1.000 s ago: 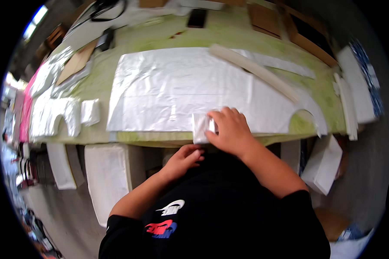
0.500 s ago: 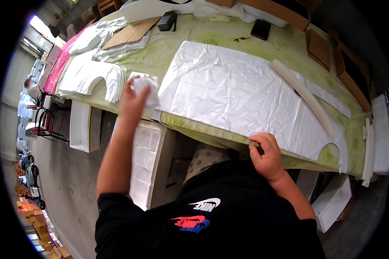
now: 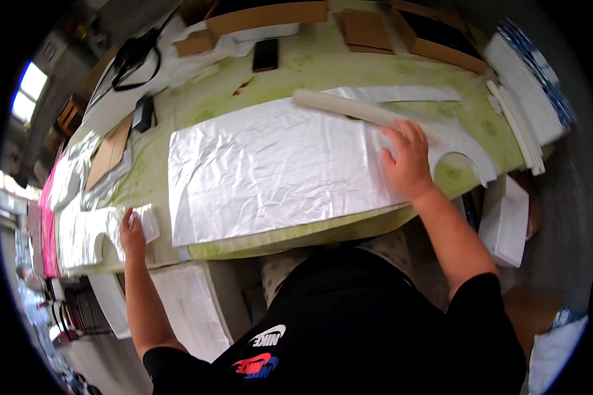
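Observation:
A large creased white plastic sheet [image 3: 270, 171] lies flat along the table in front of me. My right hand [image 3: 408, 158] is over its right part, fingers apart, with the fingertips at a long pale tube [image 3: 342, 105] lying across the sheet's far edge. I cannot tell if they press on the tube. At the left my left hand [image 3: 133, 236] is closed, with its fingertips at a small folded white plastic piece [image 3: 149, 222]. Beside it lies a stack of white plastic pieces [image 3: 79, 230] with a rounded cut-out. The sheet's right end [image 3: 481, 161] also has a rounded cut-out.
A green patterned cloth [image 3: 283, 245] covers the table. Farther back are a black phone [image 3: 265, 55], a dark box-shaped device [image 3: 143, 113], flat cardboard [image 3: 111, 151] and open cardboard boxes [image 3: 435, 39]. White rods [image 3: 517, 128] lie at the right edge. Below stands a white box [image 3: 505, 220].
My view has turned right. My left hand has lowered the folded white piece to the table by the stack. My right hand has moved from the near edge over the sheet to the tube.

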`<state>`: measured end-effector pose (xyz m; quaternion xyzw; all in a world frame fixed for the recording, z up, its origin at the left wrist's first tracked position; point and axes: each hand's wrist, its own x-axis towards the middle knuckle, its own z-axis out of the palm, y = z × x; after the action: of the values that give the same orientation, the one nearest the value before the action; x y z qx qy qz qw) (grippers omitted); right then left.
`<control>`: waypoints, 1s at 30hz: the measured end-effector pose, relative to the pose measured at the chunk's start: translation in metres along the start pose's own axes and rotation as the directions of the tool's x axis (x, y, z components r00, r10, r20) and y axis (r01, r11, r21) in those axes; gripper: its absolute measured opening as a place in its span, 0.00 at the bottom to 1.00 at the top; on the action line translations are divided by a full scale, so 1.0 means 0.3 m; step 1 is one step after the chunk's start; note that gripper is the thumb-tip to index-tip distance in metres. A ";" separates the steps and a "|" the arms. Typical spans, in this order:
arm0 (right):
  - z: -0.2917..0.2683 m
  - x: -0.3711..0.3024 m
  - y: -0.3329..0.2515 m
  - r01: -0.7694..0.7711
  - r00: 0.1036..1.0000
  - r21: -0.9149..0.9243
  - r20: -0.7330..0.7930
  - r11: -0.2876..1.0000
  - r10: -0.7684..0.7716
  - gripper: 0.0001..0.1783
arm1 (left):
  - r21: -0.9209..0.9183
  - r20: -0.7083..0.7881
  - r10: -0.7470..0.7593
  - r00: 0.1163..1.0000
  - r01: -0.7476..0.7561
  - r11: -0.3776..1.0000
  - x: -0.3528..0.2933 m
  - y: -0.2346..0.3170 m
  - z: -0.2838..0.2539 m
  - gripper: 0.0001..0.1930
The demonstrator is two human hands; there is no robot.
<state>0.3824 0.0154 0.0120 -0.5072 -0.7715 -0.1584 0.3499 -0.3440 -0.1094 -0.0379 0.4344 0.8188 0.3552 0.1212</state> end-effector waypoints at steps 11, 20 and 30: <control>-0.215 0.028 0.008 -0.364 0.608 0.023 0.763 0.931 0.218 0.40 | -0.147 0.011 0.533 0.846 -0.526 0.838 -0.299 0.686 0.240 0.25; -0.201 -0.156 -0.136 -0.551 0.773 0.269 0.521 0.790 0.361 0.34 | -0.550 0.272 0.908 0.319 -0.722 0.419 -0.742 1.391 0.716 0.22; -0.284 -0.246 0.026 -0.614 0.758 0.371 0.522 0.697 0.390 0.10 | -0.304 0.821 0.547 0.164 -0.686 0.661 -0.838 1.673 1.054 0.23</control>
<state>0.4396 -0.0821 0.0195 -0.6089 -0.6659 0.2694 0.3364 0.2793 0.0265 0.0521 0.8494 0.4093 0.0439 0.3302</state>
